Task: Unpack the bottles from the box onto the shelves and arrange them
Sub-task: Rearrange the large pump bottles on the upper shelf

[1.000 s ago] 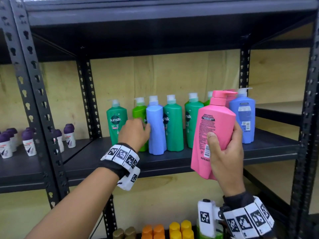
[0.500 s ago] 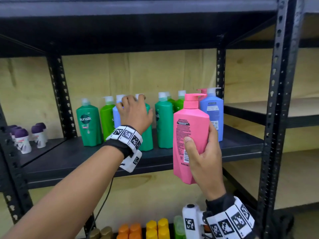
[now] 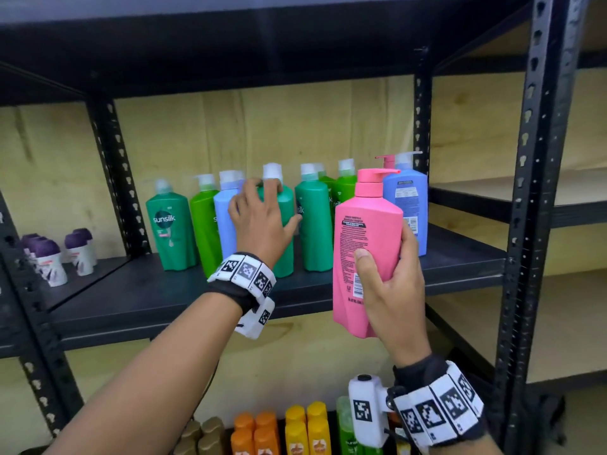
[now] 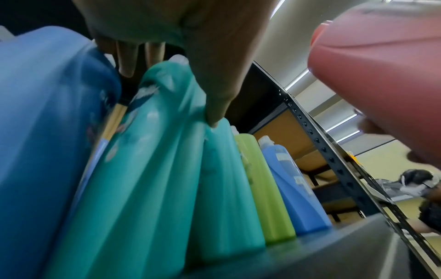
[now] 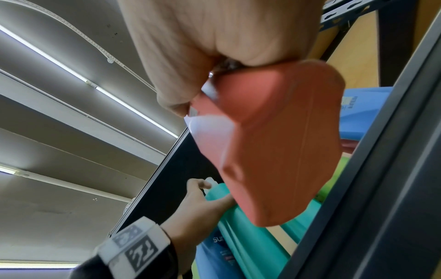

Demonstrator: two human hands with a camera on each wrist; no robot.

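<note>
left hand has slid off the blue bottle, now clamps teal bottle | right hand grips pink bottle at 3 o'clock | probably clearing a slot

Purple-capped roll-ons stand on the neighbouring shelf at left.
</note>
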